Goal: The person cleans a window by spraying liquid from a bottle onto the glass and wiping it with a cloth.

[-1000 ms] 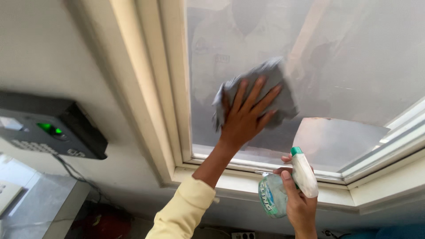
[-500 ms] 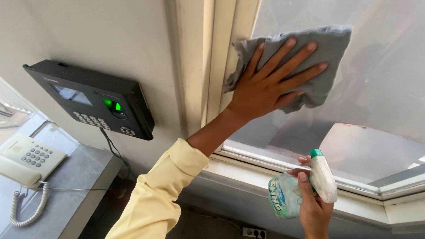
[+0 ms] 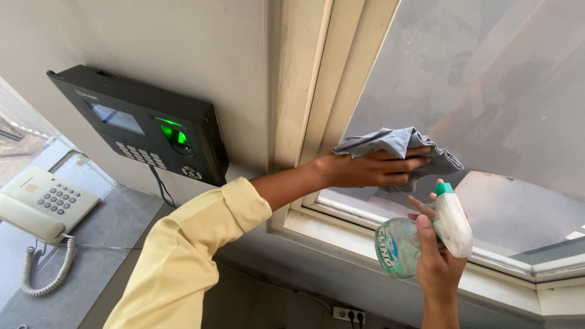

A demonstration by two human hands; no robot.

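My left hand (image 3: 368, 169) presses a crumpled grey cloth (image 3: 390, 145) against the frosted window glass (image 3: 487, 85), low on the pane near its left frame. The arm wears a pale yellow sleeve (image 3: 183, 256). My right hand (image 3: 437, 259) grips a clear spray bottle (image 3: 405, 244) with a white trigger head and green nozzle, held just below the cloth in front of the window sill.
A cream window frame (image 3: 317, 91) runs up beside the glass. A black wall terminal with a green light (image 3: 146, 125) hangs on the wall at left. A white desk telephone (image 3: 42, 204) with a coiled cord sits on a grey counter (image 3: 116, 225). A wall socket (image 3: 347, 314) is below.
My left hand has slid the cloth down the glass from high by the frame to near the bottom edge, bunching it up. The spray bottle has stayed roughly in place.
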